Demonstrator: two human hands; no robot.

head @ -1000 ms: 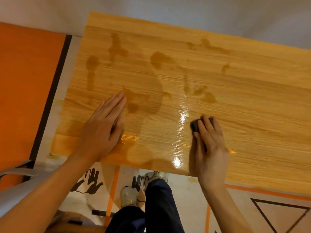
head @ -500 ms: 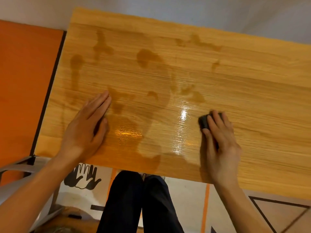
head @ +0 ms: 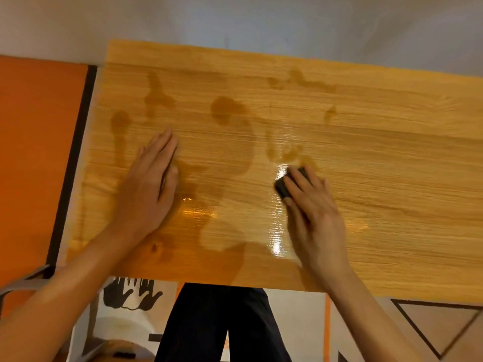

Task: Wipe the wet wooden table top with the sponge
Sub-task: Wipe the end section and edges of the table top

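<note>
The wooden table top (head: 379,158) fills the middle of the view, with dark wet patches (head: 227,111) across its left and centre and a shiny wet streak near the front. My right hand (head: 311,212) presses a small dark sponge (head: 283,188) onto the wet centre, fingers curled over it so only its left and far edges show. My left hand (head: 151,186) lies flat on the table's left part, fingers straight and together, holding nothing.
An orange floor panel (head: 36,158) with a black border lies left of the table. A grey wall (head: 261,19) runs behind it. Below the front edge are my dark trousers (head: 217,325) and floor mats with black handprints (head: 130,293) and a triangle.
My right hand has slid the sponge a little left and away from me, into the wet patches. My left hand stays flat in place. The view has shifted.
</note>
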